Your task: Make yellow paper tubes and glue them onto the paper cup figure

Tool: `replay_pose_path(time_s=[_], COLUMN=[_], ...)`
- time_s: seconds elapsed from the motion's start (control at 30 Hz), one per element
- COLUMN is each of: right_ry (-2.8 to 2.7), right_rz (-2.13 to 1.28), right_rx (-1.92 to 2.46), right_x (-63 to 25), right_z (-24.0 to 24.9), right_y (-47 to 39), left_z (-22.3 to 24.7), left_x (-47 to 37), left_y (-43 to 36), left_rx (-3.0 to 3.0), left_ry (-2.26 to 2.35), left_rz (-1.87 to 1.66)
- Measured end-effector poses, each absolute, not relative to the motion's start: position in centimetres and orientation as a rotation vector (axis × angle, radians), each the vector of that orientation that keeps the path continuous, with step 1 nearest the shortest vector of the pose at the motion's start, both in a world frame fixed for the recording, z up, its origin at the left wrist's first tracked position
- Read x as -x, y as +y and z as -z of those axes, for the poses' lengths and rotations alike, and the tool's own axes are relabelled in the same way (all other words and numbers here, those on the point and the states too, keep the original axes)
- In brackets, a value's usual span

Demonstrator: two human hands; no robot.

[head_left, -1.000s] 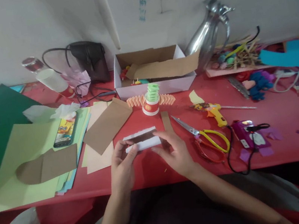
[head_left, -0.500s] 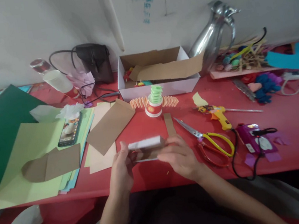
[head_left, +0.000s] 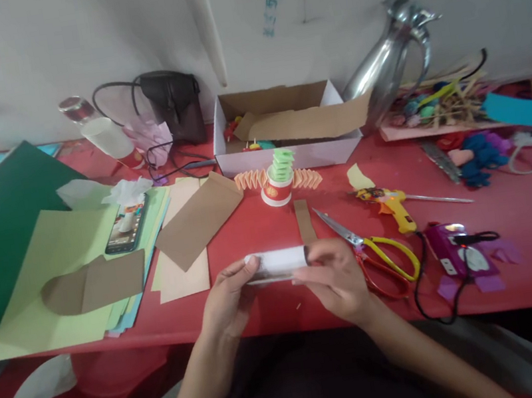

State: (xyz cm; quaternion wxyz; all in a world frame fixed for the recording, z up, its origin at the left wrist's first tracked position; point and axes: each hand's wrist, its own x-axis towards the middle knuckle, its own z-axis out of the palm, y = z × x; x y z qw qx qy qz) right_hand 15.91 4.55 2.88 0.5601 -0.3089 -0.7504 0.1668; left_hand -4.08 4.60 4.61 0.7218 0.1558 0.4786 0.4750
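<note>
A white roll-like piece (head_left: pixel 278 261) is held level above the table's front part, between both hands. My left hand (head_left: pixel 233 295) grips its left end, thumb on top. My right hand (head_left: pixel 334 279) closes on its right end, the fingers slightly blurred. Behind them stands a red and white paper cup (head_left: pixel 276 187) with a folded green paper strip (head_left: pixel 283 165) rising from it and folded orange strips (head_left: pixel 307 177) at its sides. A narrow brown strip (head_left: pixel 304 220) lies just beyond the right hand.
Scissors (head_left: pixel 363 241), a yellow glue gun (head_left: pixel 395 205) and a purple power strip (head_left: pixel 460 249) lie to the right. Paper sheets (head_left: pixel 27 284) and a phone (head_left: pixel 127 226) are left. At the back stand an open box (head_left: pixel 290 157), a bag (head_left: pixel 178 105) and a metal jug (head_left: pixel 382 59).
The piece has turned, so its white side now faces up and the brown side is hidden. Both hands sit slightly further right, with the fingers shifted on it.
</note>
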Motion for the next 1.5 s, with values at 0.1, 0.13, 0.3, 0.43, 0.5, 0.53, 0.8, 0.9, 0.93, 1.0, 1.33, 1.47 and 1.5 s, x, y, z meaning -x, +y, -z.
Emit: replay_pose_path(time_s=[0.1,0.13,0.3,0.43,0.5,0.53,0.8,0.9,0.93,1.0,1.33,1.47,1.5], right_ry=[-1.612,-1.569,-1.427,-1.483,-1.532,-1.574,-1.689,-1.566,-1.522,-1.444,-1.182,-1.031,-1.014], right_rz=[-0.538,-0.594,-0.874,-0.86,-0.81,-0.778,-0.796,-0.93,-0.932,-0.909,-0.898,-0.901,-0.88], right_rx=[0.93,0.965,1.022,0.998,0.939,0.899,0.897,0.858,0.855,0.861,0.89,0.86,0.872], right_x=[-15.5,-15.4,-15.2,-15.3,-15.4,-15.5,-15.6,-15.2,-15.1,-14.8,-11.9,-10.0,-9.7], right_z=[-3.1,-3.2,-3.2,-3.1,-3.1,-3.1,-3.1,-2.9,-2.8,-2.7,-2.7,-3.2,-3.4], right_y=[4.6,4.7,4.9,5.1,5.3,5.3,5.6,5.4,5.4,5.4,4.3,3.5,3.3], left_z=[-4.8,-4.9,-4.7,-4.8,-4.8,-4.8,-3.9,-3.8,-3.8,-3.8,-4.1,-4.4,-4.6], left_x=[4.2,4.2,3.9,3.5,3.4,3.4,3.1,3.0,3.0,2.9,0.7,-0.9,-1.2], left_y=[4.6,4.6,4.5,4.5,4.5,4.5,4.2,3.6,3.4,3.0,2.1,2.0,1.9], left_rx=[-0.38,-0.392,-0.391,-0.356,-0.328,-0.303,-0.23,-0.262,-0.291,-0.393,-1.016,-1.002,-0.986], left_ry=[1.047,1.038,1.081,1.115,1.117,1.12,1.104,1.08,1.08,1.07,1.127,1.187,1.188], left_rz=[-1.084,-1.094,-1.156,-1.189,-1.18,-1.17,-1.025,-0.996,-1.02,-1.16,-1.496,-1.683,-1.714])
